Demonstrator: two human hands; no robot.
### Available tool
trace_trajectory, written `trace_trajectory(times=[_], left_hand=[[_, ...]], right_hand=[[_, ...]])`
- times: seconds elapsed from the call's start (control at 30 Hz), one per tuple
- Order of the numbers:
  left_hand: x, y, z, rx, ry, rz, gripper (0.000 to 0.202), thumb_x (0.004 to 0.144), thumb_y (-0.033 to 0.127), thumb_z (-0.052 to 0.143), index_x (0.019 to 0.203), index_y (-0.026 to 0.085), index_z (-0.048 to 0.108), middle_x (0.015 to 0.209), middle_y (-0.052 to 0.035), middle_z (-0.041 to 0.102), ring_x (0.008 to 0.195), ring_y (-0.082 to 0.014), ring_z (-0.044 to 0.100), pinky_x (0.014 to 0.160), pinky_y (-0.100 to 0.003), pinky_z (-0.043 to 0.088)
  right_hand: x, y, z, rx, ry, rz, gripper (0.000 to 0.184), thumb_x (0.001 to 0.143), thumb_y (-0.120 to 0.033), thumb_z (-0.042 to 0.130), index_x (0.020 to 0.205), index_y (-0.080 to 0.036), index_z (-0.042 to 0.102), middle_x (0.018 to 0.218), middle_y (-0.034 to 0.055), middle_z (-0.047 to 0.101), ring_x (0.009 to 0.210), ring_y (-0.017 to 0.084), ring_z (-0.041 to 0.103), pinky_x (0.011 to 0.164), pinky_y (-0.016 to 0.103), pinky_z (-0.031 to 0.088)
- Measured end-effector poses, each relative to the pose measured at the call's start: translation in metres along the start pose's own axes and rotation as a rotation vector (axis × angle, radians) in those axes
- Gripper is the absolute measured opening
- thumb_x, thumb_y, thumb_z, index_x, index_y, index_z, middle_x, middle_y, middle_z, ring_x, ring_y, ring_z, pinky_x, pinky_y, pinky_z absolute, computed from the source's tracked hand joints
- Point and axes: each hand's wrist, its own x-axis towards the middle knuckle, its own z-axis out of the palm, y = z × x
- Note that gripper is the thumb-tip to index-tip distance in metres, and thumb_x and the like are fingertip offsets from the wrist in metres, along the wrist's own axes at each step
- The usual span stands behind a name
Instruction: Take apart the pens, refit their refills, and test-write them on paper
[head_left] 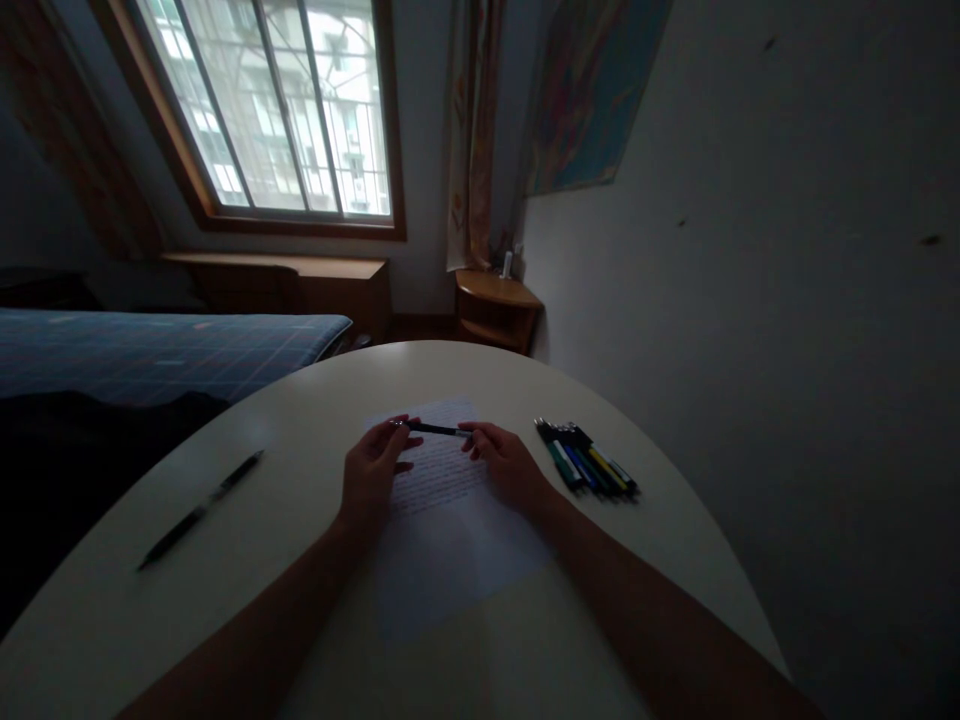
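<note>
Head view, looking down at a round pale bench in a pretty dim room. Both hands are up over a sheet of lined paper near the middle of the bench, with a dark pen stretched sideways between them. The left hand pinches one end with its fingertips, and the right hand pinches the other end, so both are closed on the same pen, held just above the far part of the paper.

What could go wrong, as I see it: that's a fingertip-only hold at each end. If the pen comes apart or one side slips, a piece could drop on the paper and roll, and a round bench has no corners to stop it, though the pen sits well in from the rim. If the tip is exposed, it might also mark the written lines under it. Light is poor too, so small parts would be hard to spot.

Containers: none that I can see, nothing is in a cup or case. A bunch of pens and markers lies loose and side by side near the right edge, and a single black pen lies alone near the left edge, well apart from the hands.
</note>
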Motion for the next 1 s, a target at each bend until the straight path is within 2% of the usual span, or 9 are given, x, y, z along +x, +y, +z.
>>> trace_trajectory(times=[0.23, 0.4, 0.53, 0.67, 0.77, 1.0], left_hand=[[0.0, 0.0, 0.0, 0.001, -0.052, -0.012, 0.051, 0.074, 0.05, 0.07, 0.112, 0.016, 0.064, 0.117, -0.0153, 0.069, 0.092, -0.0263, 0.071, 0.062, -0.026, 0.052], [-0.002, 0.002, 0.0, 0.051, -0.142, 0.02, 0.048, 0.075, 0.051, 0.069, 0.106, 0.015, 0.068, 0.11, -0.0156, 0.072, 0.093, -0.027, 0.071, 0.063, -0.028, 0.053], [-0.004, 0.003, 0.001, 0.068, -0.151, 0.053, 0.051, 0.074, 0.054, 0.069, 0.105, 0.014, 0.068, 0.103, -0.0145, 0.073, 0.086, -0.0253, 0.071, 0.063, -0.03, 0.055], [-0.002, -0.002, 0.001, 0.08, -0.15, 0.118, 0.051, 0.077, 0.053, 0.066, 0.109, 0.014, 0.068, 0.096, -0.0108, 0.074, 0.083, -0.0214, 0.069, 0.067, -0.03, 0.055], [-0.001, -0.006, 0.0, 0.11, -0.132, 0.157, 0.046, 0.081, 0.05, 0.063, 0.109, 0.015, 0.07, 0.084, -0.0064, 0.071, 0.076, -0.0174, 0.066, 0.069, -0.03, 0.055], [-0.005, -0.002, 0.001, 0.269, -0.098, 0.224, 0.034, 0.083, 0.044, 0.059, 0.094, 0.015, 0.073, 0.061, -0.0001, 0.061, 0.054, -0.0121, 0.054, 0.053, -0.024, 0.046]], right_hand=[[-0.007, -0.009, 0.001, -0.135, -0.123, -0.083, 0.028, 0.092, -0.029, 0.053, 0.114, -0.022, 0.069, 0.09, 0.0032, 0.072, 0.083, 0.017, 0.064, 0.077, 0.03, 0.045], [-0.008, -0.01, 0.003, -0.211, -0.146, -0.151, 0.028, 0.088, -0.03, 0.063, 0.115, -0.026, 0.07, 0.096, 0.0032, 0.074, 0.081, 0.017, 0.064, 0.076, 0.029, 0.046], [-0.008, -0.01, 0.003, -0.252, -0.16, -0.184, 0.023, 0.087, -0.031, 0.064, 0.107, -0.025, 0.073, 0.093, 0.0027, 0.074, 0.08, 0.016, 0.064, 0.076, 0.029, 0.045], [-0.007, -0.01, 0.004, -0.236, -0.135, -0.17, 0.016, 0.088, -0.03, 0.063, 0.094, -0.022, 0.075, 0.088, 0.0032, 0.075, 0.08, 0.016, 0.066, 0.074, 0.028, 0.046], [-0.007, -0.01, 0.004, -0.183, -0.078, -0.124, 0.018, 0.088, -0.032, 0.063, 0.094, -0.02, 0.074, 0.091, 0.0043, 0.075, 0.083, 0.017, 0.067, 0.077, 0.029, 0.047], [-0.004, -0.011, 0.002, -0.086, -0.02, -0.043, 0.023, 0.088, -0.037, 0.06, 0.094, -0.018, 0.072, 0.085, 0.0041, 0.073, 0.08, 0.017, 0.066, 0.075, 0.03, 0.047]])
